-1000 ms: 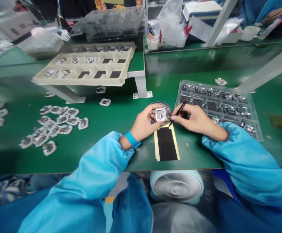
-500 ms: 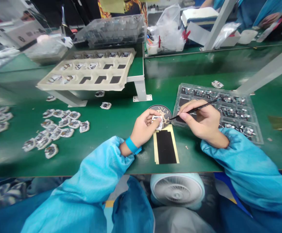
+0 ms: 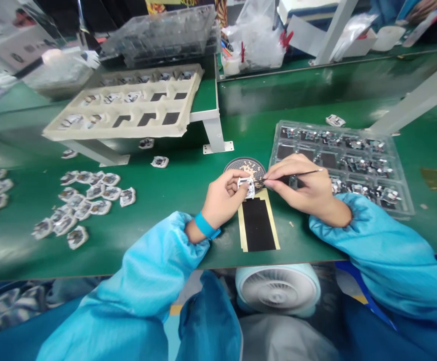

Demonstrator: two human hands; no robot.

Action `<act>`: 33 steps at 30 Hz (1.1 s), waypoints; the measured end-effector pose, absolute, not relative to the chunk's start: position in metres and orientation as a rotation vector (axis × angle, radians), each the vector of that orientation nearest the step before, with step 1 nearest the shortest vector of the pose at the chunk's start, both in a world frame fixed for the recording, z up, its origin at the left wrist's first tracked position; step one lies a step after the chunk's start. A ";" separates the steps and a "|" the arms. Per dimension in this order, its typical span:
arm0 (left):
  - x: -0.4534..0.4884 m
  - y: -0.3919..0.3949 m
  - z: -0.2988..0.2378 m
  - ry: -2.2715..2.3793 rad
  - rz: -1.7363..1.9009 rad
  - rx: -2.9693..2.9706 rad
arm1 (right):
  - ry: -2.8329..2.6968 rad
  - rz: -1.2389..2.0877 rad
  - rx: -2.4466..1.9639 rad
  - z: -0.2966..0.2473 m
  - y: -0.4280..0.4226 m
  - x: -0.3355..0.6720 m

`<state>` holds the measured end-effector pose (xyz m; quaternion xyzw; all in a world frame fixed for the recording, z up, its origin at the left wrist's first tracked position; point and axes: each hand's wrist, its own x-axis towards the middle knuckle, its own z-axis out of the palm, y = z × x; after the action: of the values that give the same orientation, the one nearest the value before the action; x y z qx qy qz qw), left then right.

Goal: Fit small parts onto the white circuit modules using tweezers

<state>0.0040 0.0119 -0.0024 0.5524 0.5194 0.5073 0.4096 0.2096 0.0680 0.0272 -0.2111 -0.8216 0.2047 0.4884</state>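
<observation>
Green matting [image 3: 180, 185] covers the workbench across the head view, with a beige compartment tray [image 3: 120, 133] raised on a white stand in the upper left of the frame and loose small parts [image 3: 86, 193] scattered over the mat at the left. At the centre, the left hand [image 3: 222, 199] is pinched closed around a small white-framed part [image 3: 246, 186], held just above the top end of a black strip with yellow borders [image 3: 258, 224] and in front of a round perforated dish [image 3: 246, 165]. The right hand [image 3: 306, 189] is closed in a pen-like grip on a thin black tool [image 3: 297, 175], whose tip reaches the part from the right. Behind that hand, at the right of the frame, lies a clear blister tray [image 3: 401, 170] loaded with similar components. A round white fan [image 3: 277, 289] sits under the bench edge at the bottom. As a judgement, the main risk is the tool tip slipping off the tiny part and scratching it or flicking it out of the pinch, since only fingertips hold it. The right wrist, resting close to the clear tray, could also nudge its contents.
</observation>
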 end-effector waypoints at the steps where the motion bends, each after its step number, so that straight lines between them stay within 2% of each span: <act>1: 0.004 0.012 -0.003 1.305 1.283 1.395 | -1.999 0.492 -0.516 0.027 0.068 0.210; 20: 0.004 0.012 -0.002 1.348 1.284 1.384 | -2.041 0.468 -0.577 0.022 0.069 0.211; 33: 0.001 0.010 -0.002 1.339 1.261 1.485 | -1.987 0.749 -0.642 0.020 0.067 0.211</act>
<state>0.0010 0.0097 -0.0016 0.5813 0.5240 0.4937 0.3791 0.2110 0.0668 0.0198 -0.2589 -0.8021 0.3021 0.4453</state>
